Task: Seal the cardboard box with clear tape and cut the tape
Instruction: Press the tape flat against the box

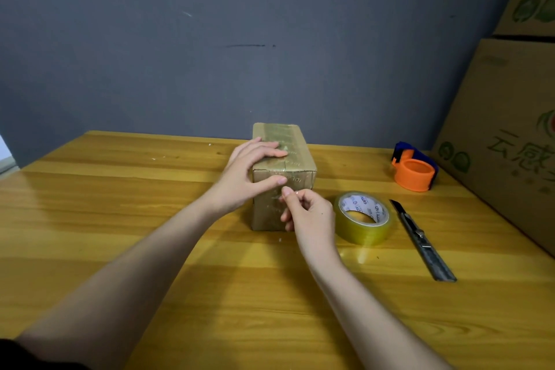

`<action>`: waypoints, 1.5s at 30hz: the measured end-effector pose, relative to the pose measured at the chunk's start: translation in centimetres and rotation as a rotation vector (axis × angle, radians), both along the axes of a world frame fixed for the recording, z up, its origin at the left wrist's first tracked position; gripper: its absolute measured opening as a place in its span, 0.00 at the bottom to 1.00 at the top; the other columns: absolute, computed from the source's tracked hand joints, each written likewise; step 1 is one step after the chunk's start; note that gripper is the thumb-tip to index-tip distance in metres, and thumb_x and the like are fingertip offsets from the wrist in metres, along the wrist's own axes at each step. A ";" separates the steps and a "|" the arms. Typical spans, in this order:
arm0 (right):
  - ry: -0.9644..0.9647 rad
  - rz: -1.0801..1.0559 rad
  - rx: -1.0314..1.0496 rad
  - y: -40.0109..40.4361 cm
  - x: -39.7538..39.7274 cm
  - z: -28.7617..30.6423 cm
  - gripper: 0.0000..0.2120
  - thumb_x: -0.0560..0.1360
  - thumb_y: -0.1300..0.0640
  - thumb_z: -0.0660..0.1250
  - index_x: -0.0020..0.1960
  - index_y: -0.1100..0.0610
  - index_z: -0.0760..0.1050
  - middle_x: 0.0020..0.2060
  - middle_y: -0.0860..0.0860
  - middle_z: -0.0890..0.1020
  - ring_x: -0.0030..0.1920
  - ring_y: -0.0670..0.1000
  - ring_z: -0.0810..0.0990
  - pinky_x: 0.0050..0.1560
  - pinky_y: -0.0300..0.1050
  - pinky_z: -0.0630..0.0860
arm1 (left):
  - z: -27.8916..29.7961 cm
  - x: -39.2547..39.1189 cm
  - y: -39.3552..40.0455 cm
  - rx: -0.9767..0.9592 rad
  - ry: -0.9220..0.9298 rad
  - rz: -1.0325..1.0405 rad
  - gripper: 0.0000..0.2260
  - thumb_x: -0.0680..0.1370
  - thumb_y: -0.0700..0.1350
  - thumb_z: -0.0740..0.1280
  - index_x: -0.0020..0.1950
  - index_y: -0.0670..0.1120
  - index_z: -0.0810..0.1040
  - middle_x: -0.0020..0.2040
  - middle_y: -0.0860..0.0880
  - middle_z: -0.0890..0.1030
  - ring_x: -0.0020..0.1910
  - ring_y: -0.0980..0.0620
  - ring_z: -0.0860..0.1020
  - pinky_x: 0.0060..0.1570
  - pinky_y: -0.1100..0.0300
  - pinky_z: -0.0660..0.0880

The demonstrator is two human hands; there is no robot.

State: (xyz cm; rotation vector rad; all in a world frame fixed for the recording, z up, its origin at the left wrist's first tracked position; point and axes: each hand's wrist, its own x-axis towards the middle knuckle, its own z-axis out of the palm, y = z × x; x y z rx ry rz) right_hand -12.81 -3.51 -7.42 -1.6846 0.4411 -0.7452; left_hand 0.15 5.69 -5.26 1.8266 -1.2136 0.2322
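Note:
A small cardboard box [295, 146] stands on the wooden table [120, 204], its top and near face covered with shiny clear tape. My left hand [243, 177] grips the box's near left corner, fingers lying across the top and thumb on the near face. Against that near face my right hand [307, 212] pinches thumb and forefinger together on the tape, just under my left thumb. A roll of clear tape [365, 218] lies flat to the right of the box. A utility knife [422, 239] lies beyond the roll, blade pointing away from me.
An orange and blue tape dispenser [414, 167] sits at the back right. Large printed cardboard cartons [510, 129] are stacked along the table's right edge. A grey wall [240, 39] stands right behind the table.

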 end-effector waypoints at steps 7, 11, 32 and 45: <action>0.090 -0.057 -0.121 -0.3 -0.1 -0.1 0.13 0.75 0.48 0.65 0.35 0.53 0.77 0.23 0.47 0.79 0.23 0.45 0.74 0.35 0.50 0.76 | 0.3 0.2 0.4 0.084 -0.044 -0.015 0.24 0.68 0.63 0.66 0.62 0.61 0.71 0.69 0.58 0.69 0.74 0.54 0.58 0.69 0.66 0.51; 0.175 -0.091 -0.267 -0.5 -0.4 0.0 0.13 0.75 0.44 0.63 0.37 0.50 0.77 0.26 0.46 0.82 0.25 0.44 0.77 0.39 0.49 0.78 | 0.5 0.4 0.7 0.139 -0.059 -0.032 0.26 0.67 0.64 0.66 0.64 0.62 0.69 0.70 0.58 0.68 0.75 0.54 0.57 0.70 0.62 0.51; 0.031 0.135 -0.656 -5.2 1.0 2.5 0.21 0.76 0.40 0.60 0.65 0.47 0.71 0.67 0.46 0.68 0.68 0.48 0.68 0.68 0.51 0.67 | 1.7 -1.7 0.2 0.100 0.040 0.112 0.22 0.66 0.65 0.62 0.57 0.59 0.73 0.68 0.56 0.72 0.74 0.53 0.59 0.73 0.52 0.57; 0.089 0.100 -0.971 -6.9 0.4 1.8 0.24 0.78 0.44 0.59 0.72 0.48 0.64 0.72 0.45 0.64 0.70 0.47 0.65 0.65 0.43 0.65 | 0.6 -2.0 0.1 0.100 -0.156 0.187 0.28 0.64 0.65 0.67 0.62 0.58 0.73 0.69 0.57 0.71 0.74 0.53 0.60 0.72 0.54 0.61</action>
